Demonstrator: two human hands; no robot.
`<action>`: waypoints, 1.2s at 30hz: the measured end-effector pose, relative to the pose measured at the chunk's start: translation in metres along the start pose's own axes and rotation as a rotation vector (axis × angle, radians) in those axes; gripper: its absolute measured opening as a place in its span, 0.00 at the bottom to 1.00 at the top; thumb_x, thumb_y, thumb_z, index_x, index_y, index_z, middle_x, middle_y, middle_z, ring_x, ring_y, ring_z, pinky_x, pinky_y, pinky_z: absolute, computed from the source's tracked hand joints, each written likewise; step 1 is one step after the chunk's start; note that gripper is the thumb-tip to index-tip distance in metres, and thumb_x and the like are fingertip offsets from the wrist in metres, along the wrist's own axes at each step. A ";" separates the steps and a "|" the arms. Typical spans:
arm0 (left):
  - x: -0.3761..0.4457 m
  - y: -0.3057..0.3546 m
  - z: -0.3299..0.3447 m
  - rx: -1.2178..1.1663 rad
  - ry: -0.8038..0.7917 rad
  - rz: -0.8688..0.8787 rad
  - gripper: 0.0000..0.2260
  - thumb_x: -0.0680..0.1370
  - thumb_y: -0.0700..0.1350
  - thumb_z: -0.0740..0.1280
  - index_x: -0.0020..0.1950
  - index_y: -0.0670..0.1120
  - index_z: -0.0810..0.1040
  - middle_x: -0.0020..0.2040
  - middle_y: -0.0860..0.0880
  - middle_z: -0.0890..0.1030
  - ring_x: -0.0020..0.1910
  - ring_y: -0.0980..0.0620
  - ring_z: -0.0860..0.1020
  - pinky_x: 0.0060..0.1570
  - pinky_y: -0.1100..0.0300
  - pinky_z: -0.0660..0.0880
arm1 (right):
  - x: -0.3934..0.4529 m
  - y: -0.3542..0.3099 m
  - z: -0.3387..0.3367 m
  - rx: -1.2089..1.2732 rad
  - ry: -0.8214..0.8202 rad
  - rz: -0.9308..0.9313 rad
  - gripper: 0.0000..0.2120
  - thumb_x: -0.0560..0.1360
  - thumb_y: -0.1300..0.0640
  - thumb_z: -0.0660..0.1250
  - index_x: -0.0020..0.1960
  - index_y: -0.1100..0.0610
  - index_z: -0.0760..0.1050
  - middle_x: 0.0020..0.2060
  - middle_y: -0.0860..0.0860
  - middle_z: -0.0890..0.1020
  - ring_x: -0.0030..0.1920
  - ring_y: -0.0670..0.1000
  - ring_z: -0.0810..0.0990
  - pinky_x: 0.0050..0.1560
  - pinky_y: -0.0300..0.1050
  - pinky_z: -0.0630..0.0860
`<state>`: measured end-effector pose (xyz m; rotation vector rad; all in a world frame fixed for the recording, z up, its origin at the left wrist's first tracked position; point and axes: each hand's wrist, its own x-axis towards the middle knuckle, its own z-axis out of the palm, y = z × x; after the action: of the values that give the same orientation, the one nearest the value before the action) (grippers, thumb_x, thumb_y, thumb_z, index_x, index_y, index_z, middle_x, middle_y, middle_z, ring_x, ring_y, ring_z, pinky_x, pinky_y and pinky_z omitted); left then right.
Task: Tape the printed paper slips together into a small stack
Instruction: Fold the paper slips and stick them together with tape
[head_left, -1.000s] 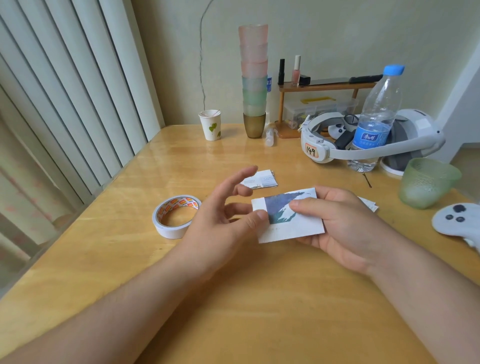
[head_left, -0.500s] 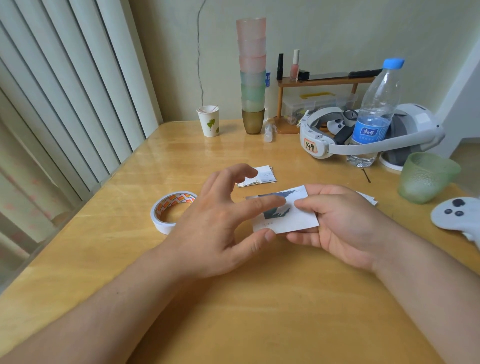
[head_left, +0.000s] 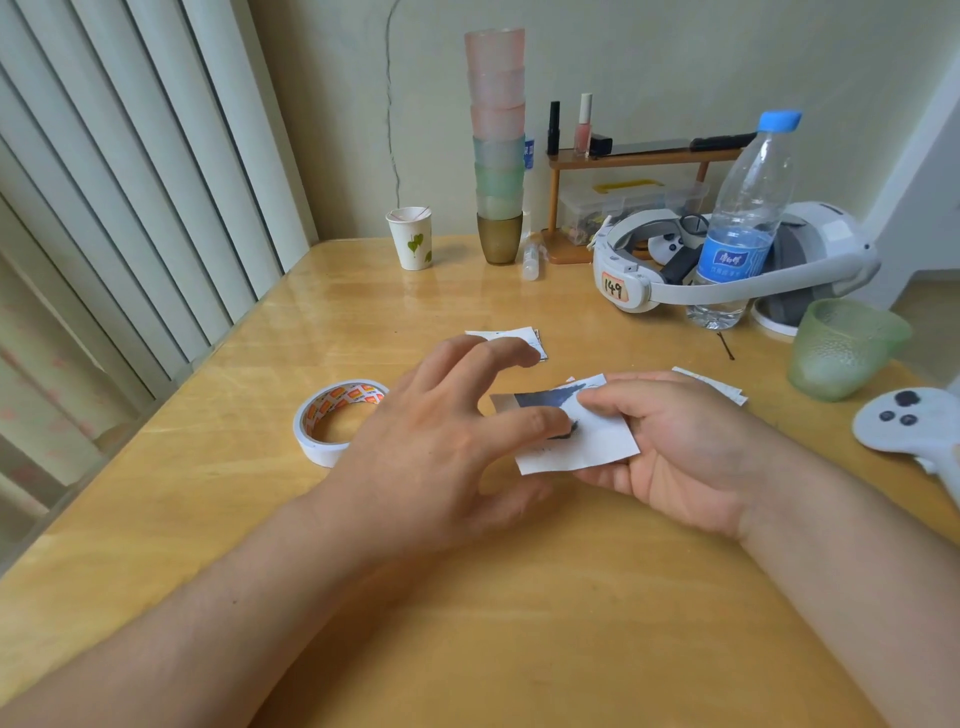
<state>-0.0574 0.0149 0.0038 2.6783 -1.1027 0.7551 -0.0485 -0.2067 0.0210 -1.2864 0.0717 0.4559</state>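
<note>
Right hand (head_left: 670, 457) pinches the slip (head_left: 576, 441); left hand (head_left: 441, 441), fingers spread, presses its face. Uneven pressure may skew or crease it.

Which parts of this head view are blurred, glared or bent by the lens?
Head view: the left hand is motion-blurred at its fingertips over the printed paper slip; soft window glare streaks the wooden table by the paper cup; the wide-angle lens bows the vertical blinds and stretches both forearms.
</note>
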 end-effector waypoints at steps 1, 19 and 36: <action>0.001 0.001 0.001 0.001 0.006 0.000 0.18 0.77 0.57 0.72 0.65 0.55 0.82 0.72 0.44 0.73 0.67 0.38 0.72 0.55 0.42 0.76 | -0.001 0.000 0.001 -0.005 -0.015 0.001 0.11 0.82 0.65 0.60 0.57 0.65 0.81 0.53 0.63 0.86 0.49 0.58 0.86 0.47 0.52 0.84; -0.002 -0.005 0.004 -0.076 0.068 -0.025 0.21 0.79 0.52 0.70 0.72 0.56 0.79 0.72 0.43 0.72 0.68 0.42 0.71 0.62 0.59 0.67 | -0.001 -0.008 -0.001 0.060 0.037 -0.057 0.11 0.82 0.65 0.63 0.62 0.66 0.79 0.44 0.59 0.85 0.39 0.53 0.85 0.34 0.44 0.81; -0.008 -0.005 0.011 -0.073 -0.027 -0.067 0.35 0.78 0.54 0.66 0.84 0.62 0.56 0.79 0.46 0.61 0.69 0.42 0.67 0.67 0.50 0.70 | -0.003 -0.012 -0.007 0.091 -0.039 -0.151 0.14 0.84 0.63 0.61 0.66 0.64 0.78 0.57 0.61 0.86 0.47 0.51 0.86 0.38 0.42 0.81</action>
<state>-0.0540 0.0202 -0.0091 2.6567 -1.0211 0.6558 -0.0454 -0.2159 0.0305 -1.1832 -0.0373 0.3443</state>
